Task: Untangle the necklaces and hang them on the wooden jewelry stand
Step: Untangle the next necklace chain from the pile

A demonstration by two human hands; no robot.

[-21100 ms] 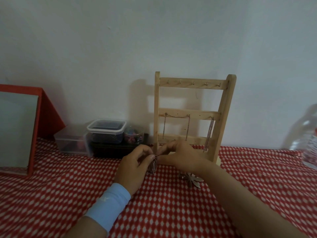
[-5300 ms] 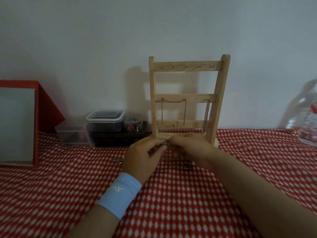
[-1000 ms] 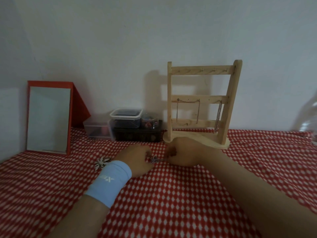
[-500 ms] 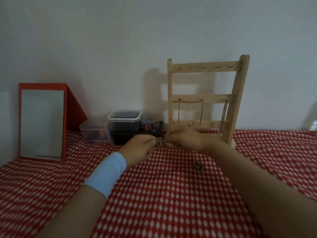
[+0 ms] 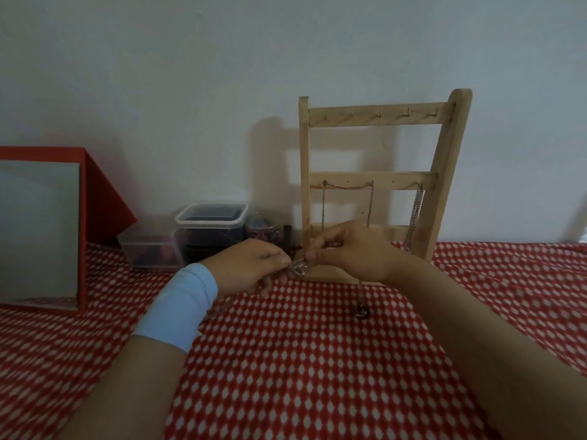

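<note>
A small silver knot of tangled necklace chain [image 5: 298, 267] is pinched between my left hand [image 5: 251, 268] and my right hand [image 5: 352, 250], raised just above the red checked cloth. A thin strand drops from my right hand to a dark ring pendant [image 5: 362, 311] lying on the cloth. The wooden jewelry stand [image 5: 379, 117] rises right behind my hands against the wall. One chain [image 5: 347, 186] is draped across two hooks of its middle bar. Another chain [image 5: 414, 217] hangs at that bar's right end.
A red-framed mirror [image 5: 41, 230] leans at the left. Clear plastic containers [image 5: 209, 230] and a small jar [image 5: 265, 228] stand by the wall, left of the stand. The red checked tablecloth [image 5: 301, 369] covers the table. A light blue band wraps my left wrist.
From a second ago, my hands rose off the cloth with the knot and came close to the stand's base. The ring pendant now trails below my right hand.
</note>
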